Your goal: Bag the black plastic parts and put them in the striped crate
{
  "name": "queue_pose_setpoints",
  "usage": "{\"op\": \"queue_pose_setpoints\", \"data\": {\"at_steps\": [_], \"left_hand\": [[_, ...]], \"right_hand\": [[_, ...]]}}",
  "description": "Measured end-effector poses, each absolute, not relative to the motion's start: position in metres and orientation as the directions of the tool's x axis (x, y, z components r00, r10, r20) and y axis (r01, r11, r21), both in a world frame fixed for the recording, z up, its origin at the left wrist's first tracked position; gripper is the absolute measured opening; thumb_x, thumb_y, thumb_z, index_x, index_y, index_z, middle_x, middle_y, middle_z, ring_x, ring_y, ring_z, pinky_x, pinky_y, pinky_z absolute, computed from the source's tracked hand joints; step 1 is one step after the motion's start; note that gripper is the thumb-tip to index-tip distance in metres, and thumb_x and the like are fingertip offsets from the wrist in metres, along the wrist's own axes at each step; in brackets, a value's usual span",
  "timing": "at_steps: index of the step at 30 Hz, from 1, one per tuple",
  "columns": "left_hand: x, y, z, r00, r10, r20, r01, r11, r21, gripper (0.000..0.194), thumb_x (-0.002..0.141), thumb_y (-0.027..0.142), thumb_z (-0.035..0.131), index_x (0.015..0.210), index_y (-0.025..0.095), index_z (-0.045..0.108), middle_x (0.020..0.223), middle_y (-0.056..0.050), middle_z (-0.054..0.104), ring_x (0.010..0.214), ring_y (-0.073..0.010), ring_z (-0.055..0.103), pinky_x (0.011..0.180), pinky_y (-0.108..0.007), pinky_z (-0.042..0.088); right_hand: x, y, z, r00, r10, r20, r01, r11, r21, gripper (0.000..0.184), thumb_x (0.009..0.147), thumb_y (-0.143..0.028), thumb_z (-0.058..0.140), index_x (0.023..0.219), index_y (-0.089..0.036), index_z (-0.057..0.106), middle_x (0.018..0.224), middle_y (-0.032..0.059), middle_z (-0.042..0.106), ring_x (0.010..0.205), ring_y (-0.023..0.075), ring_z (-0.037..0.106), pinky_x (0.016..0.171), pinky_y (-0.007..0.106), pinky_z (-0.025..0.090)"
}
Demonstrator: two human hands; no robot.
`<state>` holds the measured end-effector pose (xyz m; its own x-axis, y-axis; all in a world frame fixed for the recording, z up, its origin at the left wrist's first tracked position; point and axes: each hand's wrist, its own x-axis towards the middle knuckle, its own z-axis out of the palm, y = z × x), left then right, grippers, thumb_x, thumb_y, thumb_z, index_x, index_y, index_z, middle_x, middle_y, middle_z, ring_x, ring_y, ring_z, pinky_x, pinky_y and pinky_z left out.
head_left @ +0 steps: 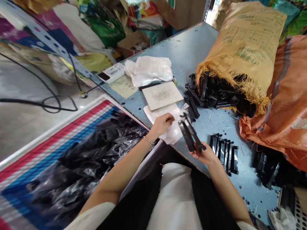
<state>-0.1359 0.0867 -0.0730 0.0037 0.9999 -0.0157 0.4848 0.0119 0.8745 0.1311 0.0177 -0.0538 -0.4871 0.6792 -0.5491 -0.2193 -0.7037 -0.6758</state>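
My right hand [205, 154] grips a couple of long black plastic parts [190, 132] by their near ends, and their far ends point up over the table edge. My left hand [163, 123] is closed, with curled fingers, over a small stack of clear plastic bags [173, 129]; whether it pinches anything I cannot make out. Just beyond lies a pale flat board [162, 95] with small bits scattered on it. Right of my right hand, several similar black parts [225, 153] rest in a row on the blue table [188, 44].
A yellow woven sack [244, 47] spills black parts onto the table, beside an orange sack [295, 102]. More plastic bags [152, 68] and a white device [111, 72] lie at the back left. Left below stands a striped bin [65, 134] holding bagged black parts [89, 166].
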Motion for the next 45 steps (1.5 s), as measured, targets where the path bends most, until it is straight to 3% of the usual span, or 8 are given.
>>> {"op": "queue_pose_setpoints", "data": {"at_steps": [8, 15, 18, 23, 28, 32, 38, 45], "left_hand": [[-0.134, 0.082, -0.073, 0.181, 0.983, -0.006, 0.604, -0.106, 0.79, 0.021, 0.085, 0.017, 0.056, 0.096, 0.019, 0.074, 0.095, -0.004, 0.077, 0.089, -0.0206, 0.071, 0.087, -0.034, 0.056], [-0.139, 0.075, -0.063, 0.264, 0.905, 0.334, 0.724, -0.415, 0.551, 0.045, 0.09, 0.004, 0.037, 0.124, 0.012, 0.065, 0.132, -0.017, 0.064, 0.118, -0.026, 0.063, 0.105, -0.048, 0.051], [-0.12, 0.044, -0.044, 0.409, 0.815, 0.409, 0.61, -0.578, 0.541, 0.052, 0.091, 0.004, 0.037, 0.14, 0.014, 0.052, 0.14, -0.017, 0.057, 0.127, -0.0249, 0.057, 0.108, -0.046, 0.05], [-0.077, -0.011, -0.022, 0.546, 0.742, 0.389, 0.445, -0.65, 0.616, 0.063, 0.093, 0.006, 0.039, 0.154, 0.021, 0.031, 0.144, -0.015, 0.052, 0.135, -0.0222, 0.051, 0.111, -0.039, 0.049], [-0.082, -0.03, -0.02, 0.55, 0.753, 0.361, 0.546, -0.652, 0.527, 0.048, 0.097, 0.022, 0.049, 0.145, 0.02, 0.045, 0.131, -0.013, 0.063, 0.123, -0.025, 0.06, 0.107, -0.044, 0.051], [-0.168, -0.049, -0.038, 0.273, 0.936, 0.221, 0.815, -0.347, 0.463, 0.034, 0.095, 0.033, 0.052, 0.125, 0.024, 0.063, 0.119, -0.011, 0.071, 0.111, -0.0284, 0.066, 0.102, -0.045, 0.053], [-0.314, -0.069, -0.093, -0.252, 0.962, -0.106, 0.942, 0.269, 0.203, 0.024, 0.078, 0.025, 0.053, 0.096, 0.021, 0.069, 0.118, -0.013, 0.071, 0.106, -0.0372, 0.068, 0.09, -0.056, 0.055], [-0.156, 0.008, -0.087, 0.035, 0.961, 0.274, 0.85, -0.173, 0.498, 0.028, 0.095, 0.026, 0.045, 0.101, 0.019, 0.071, 0.109, -0.012, 0.07, 0.104, -0.0261, 0.063, 0.097, -0.044, 0.052]], "right_hand": [[0.125, 0.007, -0.062, -0.572, 0.595, -0.565, -0.455, -0.803, -0.385, 0.019, 0.081, -0.024, 0.078, 0.093, -0.014, 0.067, 0.089, 0.008, 0.074, 0.063, 0.0093, 0.065, 0.048, 0.015, 0.05], [0.109, 0.004, -0.087, -0.568, 0.54, -0.621, -0.484, -0.829, -0.279, 0.013, 0.081, -0.017, 0.075, 0.089, -0.013, 0.066, 0.086, 0.0083, 0.075, 0.058, 0.0078, 0.062, 0.046, 0.014, 0.05], [0.107, 0.007, -0.083, -0.6, 0.553, -0.578, -0.464, -0.829, -0.312, 0.017, 0.08, -0.026, 0.077, 0.088, -0.014, 0.067, 0.075, 0.0039, 0.071, 0.052, 0.0058, 0.055, 0.045, 0.013, 0.046], [0.099, 0.004, -0.069, -0.377, 0.799, -0.469, -0.417, -0.599, -0.684, 0.025, 0.072, -0.036, 0.082, 0.074, -0.017, 0.066, 0.059, -0.0041, 0.06, 0.051, 0.0062, 0.049, 0.046, 0.015, 0.043], [0.099, -0.008, -0.046, -0.423, 0.846, -0.326, -0.014, -0.365, -0.931, 0.023, 0.081, -0.039, 0.072, 0.093, -0.019, 0.072, 0.078, -0.0009, 0.068, 0.067, 0.0124, 0.059, 0.063, 0.024, 0.052], [0.143, 0.006, -0.016, -0.434, 0.883, -0.18, 0.302, -0.046, -0.952, 0.031, 0.089, -0.027, 0.061, 0.118, -0.025, 0.071, 0.108, 0.0049, 0.072, 0.099, 0.0215, 0.064, 0.097, 0.04, 0.05], [0.214, 0.049, -0.011, -0.342, 0.938, -0.057, 0.713, 0.219, -0.666, 0.048, 0.079, 0.004, 0.045, 0.103, -0.024, 0.077, 0.137, 0.0108, 0.062, 0.135, 0.0349, 0.043, 0.116, 0.056, 0.023], [0.205, 0.058, -0.012, -0.429, 0.9, -0.08, 0.54, 0.185, -0.821, 0.035, 0.073, 0.0, 0.067, 0.091, -0.028, 0.077, 0.106, 0.0057, 0.072, 0.105, 0.0278, 0.058, 0.108, 0.047, 0.036]]}}
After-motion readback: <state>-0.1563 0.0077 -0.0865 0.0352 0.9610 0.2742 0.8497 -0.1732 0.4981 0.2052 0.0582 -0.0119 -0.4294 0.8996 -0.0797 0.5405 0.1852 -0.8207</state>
